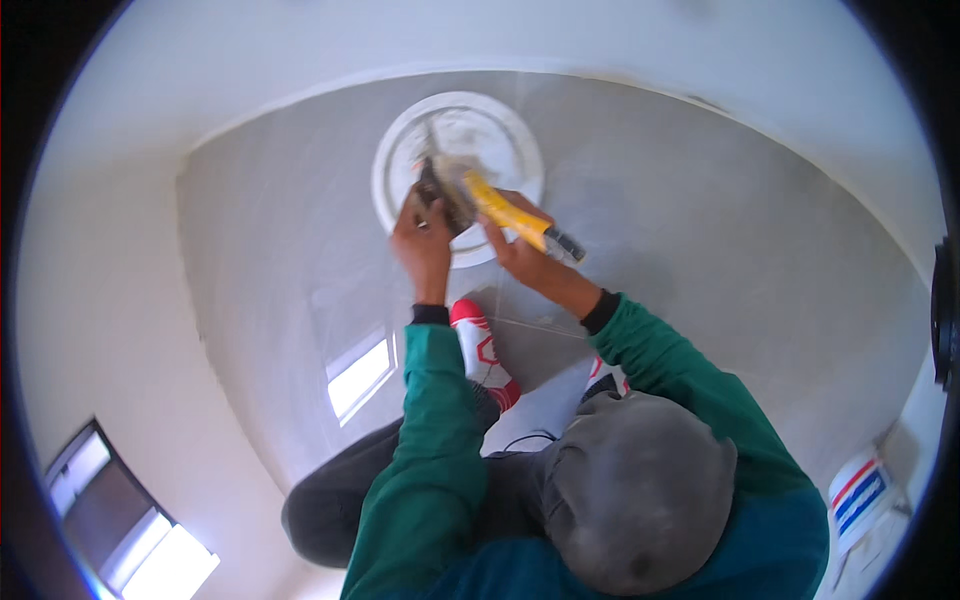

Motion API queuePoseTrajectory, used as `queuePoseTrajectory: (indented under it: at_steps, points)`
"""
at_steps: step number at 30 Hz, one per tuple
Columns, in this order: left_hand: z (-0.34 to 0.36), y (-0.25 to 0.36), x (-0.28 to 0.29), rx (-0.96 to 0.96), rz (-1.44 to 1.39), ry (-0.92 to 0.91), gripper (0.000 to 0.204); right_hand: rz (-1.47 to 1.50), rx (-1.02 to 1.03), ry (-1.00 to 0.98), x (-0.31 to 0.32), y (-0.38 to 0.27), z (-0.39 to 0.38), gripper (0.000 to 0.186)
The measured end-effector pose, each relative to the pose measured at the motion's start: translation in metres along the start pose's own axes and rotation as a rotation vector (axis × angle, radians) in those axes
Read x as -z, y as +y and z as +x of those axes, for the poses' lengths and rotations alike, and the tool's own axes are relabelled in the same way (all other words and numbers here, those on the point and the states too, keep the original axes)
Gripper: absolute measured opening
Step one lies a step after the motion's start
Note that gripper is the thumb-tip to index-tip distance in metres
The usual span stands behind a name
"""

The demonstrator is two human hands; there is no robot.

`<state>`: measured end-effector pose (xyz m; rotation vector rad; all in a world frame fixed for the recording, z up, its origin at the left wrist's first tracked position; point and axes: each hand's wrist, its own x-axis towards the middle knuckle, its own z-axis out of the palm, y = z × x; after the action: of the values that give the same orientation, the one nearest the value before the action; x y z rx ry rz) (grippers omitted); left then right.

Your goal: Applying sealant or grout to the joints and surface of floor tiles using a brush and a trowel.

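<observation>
Out over a round white lid on the floor, both my hands work close together. My left hand is closed around a dark, flat, stained piece whose kind is blurred. In my right hand is a yellow-handled tool with a black end, tilted so that its head meets the dark piece. That head is pale and smeared by motion, so I cannot tell whether it is bristle or blade. Greyish-white residue marks the lid's inside.
Grey floor tiles stretch around me, bounded by white walls. My foot in a red and white sock is just below the lid. A white bucket with red and blue stripes stands at the lower right. A window is at lower left.
</observation>
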<state>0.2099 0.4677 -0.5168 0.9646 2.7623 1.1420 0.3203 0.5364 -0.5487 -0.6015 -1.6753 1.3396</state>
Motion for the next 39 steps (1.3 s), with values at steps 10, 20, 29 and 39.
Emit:
queuePoseTrajectory:
  at_steps: [10, 20, 29, 39]
  points:
    - [0.019, 0.027, 0.008, 0.118, -0.357, -0.177, 0.02, 0.044, -0.406, 0.084, 0.084, -0.016, -0.015, 0.026]
    - [0.091, 0.071, -0.036, 0.059, -0.503, -0.947, 0.029, -0.222, -0.415, -0.17, 0.072, -0.026, -0.134, 0.034]
    - [0.163, 0.029, 0.067, 0.089, 0.016, -1.182, 0.031, -0.673, -0.471, 0.166, 0.304, 0.024, -0.132, 0.035]
    - [0.131, -0.2, 0.054, 0.386, -0.285, -0.643, 0.031, -0.941, -0.117, -0.036, 0.19, 0.03, -0.08, 0.029]
